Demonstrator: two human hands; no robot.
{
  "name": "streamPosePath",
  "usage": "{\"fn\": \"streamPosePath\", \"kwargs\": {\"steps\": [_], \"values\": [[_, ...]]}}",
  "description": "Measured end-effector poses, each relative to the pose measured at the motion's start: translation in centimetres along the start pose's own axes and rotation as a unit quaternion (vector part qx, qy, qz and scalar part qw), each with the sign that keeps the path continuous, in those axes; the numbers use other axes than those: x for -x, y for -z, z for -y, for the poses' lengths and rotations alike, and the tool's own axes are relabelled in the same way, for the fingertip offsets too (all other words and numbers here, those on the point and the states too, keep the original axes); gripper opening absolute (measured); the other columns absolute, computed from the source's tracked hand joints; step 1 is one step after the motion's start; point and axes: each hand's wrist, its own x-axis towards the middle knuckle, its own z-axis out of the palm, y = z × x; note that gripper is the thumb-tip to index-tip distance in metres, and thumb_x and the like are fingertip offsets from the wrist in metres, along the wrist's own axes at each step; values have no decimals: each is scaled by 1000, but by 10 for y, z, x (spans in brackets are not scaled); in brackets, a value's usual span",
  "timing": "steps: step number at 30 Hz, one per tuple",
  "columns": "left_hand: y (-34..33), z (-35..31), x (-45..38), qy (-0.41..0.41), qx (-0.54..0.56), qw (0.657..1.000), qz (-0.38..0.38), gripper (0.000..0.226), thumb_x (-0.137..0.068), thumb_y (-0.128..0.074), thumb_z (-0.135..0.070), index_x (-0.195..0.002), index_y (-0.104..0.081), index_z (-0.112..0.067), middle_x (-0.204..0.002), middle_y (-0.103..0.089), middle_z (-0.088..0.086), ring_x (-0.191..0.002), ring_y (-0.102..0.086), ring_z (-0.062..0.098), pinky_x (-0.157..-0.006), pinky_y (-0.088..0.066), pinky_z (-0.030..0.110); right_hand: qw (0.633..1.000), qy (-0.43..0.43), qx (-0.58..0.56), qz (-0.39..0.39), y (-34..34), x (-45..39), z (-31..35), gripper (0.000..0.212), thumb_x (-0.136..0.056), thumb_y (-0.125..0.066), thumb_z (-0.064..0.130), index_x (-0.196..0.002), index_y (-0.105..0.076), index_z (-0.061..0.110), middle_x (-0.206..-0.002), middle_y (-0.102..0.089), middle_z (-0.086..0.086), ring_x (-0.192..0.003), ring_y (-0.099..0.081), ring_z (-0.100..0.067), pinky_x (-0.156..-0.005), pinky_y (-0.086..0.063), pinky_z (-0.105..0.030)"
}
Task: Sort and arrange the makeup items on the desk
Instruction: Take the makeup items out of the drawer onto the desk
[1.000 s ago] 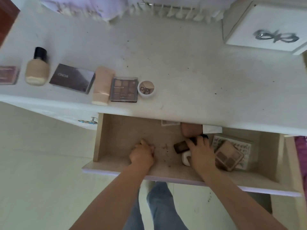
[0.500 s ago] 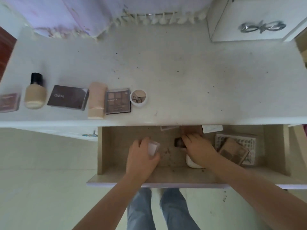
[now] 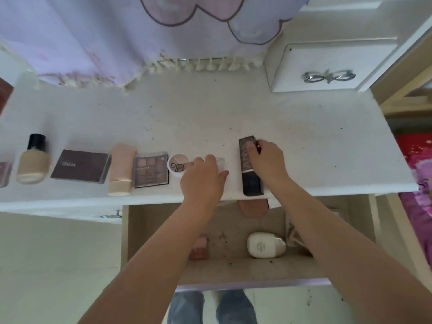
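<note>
Surface (image 3: 233, 118): white top, speckled with dark specks and scuffs.
Drawer (image 3: 149, 230): pulled open below the front edge, pale wood interior, lilac front edge.
Cloth (image 3: 117, 43): lilac fabric with tasselled fringe, hanging at the rear.
Small cabinet (image 3: 327, 66): white, rear right, silver bow-shaped handle.
Floor (image 3: 46, 265): pale, smooth, lower left.
Light: soft, even daylight.
Right edge: red and pink patterned fabric (image 3: 418, 164).

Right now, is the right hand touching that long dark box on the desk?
Touching. The head view shows the right hand resting on the dark box's far end, fingers curled over its top with no gap.
</note>
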Motion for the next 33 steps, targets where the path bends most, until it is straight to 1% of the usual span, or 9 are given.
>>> {"fn": "streamPosePath", "kwargs": {"steps": [4,7,10,13,15,17,24,28,33], "values": [[-9,0,-2,28,6,999,-15,48,-92,-46,-45,-121,-44,-7,-123,-49,13,-115,-46,29,-77,-45,35,999,0,27,-44,-11,-4,5,45,-100,-29,31,-102,-61,-1,-105,-55,-18,-90,-53,-31,-69,-30,-26],[-10,-1,11,28,41,998,-50,49,-93,-44,-42,-125,-45,-5,-132,-42,17,-121,-42,32,-80,-48,40,998,21,-6,-67,-4,-1,2,39,-100,-30,25,-93,-59,0,-91,-50,-12,-81,-46,-24,-65,-24,-22],[-32,12,48,-113,58,979,-162,33,-85,-49,-30,-102,-59,-3,-97,-60,17,-85,-60,32,-56,-51,31,981,158,-23,-110,6,40,-27,33,-94,-37,18,-75,-57,1,-71,-51,-9,-64,-44,-18,-58,-31,-22],[-73,37,75,-83,42,995,36,27,-85,-56,-20,-107,-54,-5,-103,-57,14,-94,-56,31,-66,-47,30,945,294,142,8,-9,95,-74,28,-86,-44,25,-76,-62,6,-70,-59,-8,-57,-57,-19,-49,-40,-21],[-107,60,80,-6,-37,976,215,39,-90,-47,-23,-126,-40,-8,-126,-41,15,-115,-42,32,-86,-45,37,909,215,274,230,-28,111,-100,32,-86,-49,32,-108,-58,10,-108,-58,-12,-96,-59,-27,-73,-49,-30],[-127,72,81,7,-76,958,277,42,-92,-42,-23,-132,-36,-11,-136,-31,17,-122,-34,34,-97,-40,40,876,90,327,342,-44,116,-119,52,-87,-54,35,-133,-39,16,-136,-39,-10,-123,-40,-30,-96,-41,-38],[-120,66,61,9,-60,956,288,30,-93,-48,-27,-116,-57,-9,-128,-42,14,-117,-43,28,-95,-43,38,883,52,297,359,-48,113,-124,37,-87,-55,33,-119,-52,14,-127,-50,-11,-111,-52,-25,-92,-41,-32],[-87,54,76,-37,42,963,263,31,-96,-41,-38,-100,-59,-13,-103,-65,6,-94,-61,23,-84,-49,36,924,31,185,334,-14,124,-116,46,-86,-59,35,-124,-45,14,-123,-54,-6,-109,-53,-23,-87,-42,-30],[-17,10,86,-88,218,964,126,32,-92,-53,-21,-123,-50,-17,-96,-50,-12,-84,-51,5,-79,-42,17,983,-41,-108,146,57,126,-79,42,-84,-64,21,-120,-42,20,-99,-53,12,-82,-55,-6,-54,-48,-12]]}}
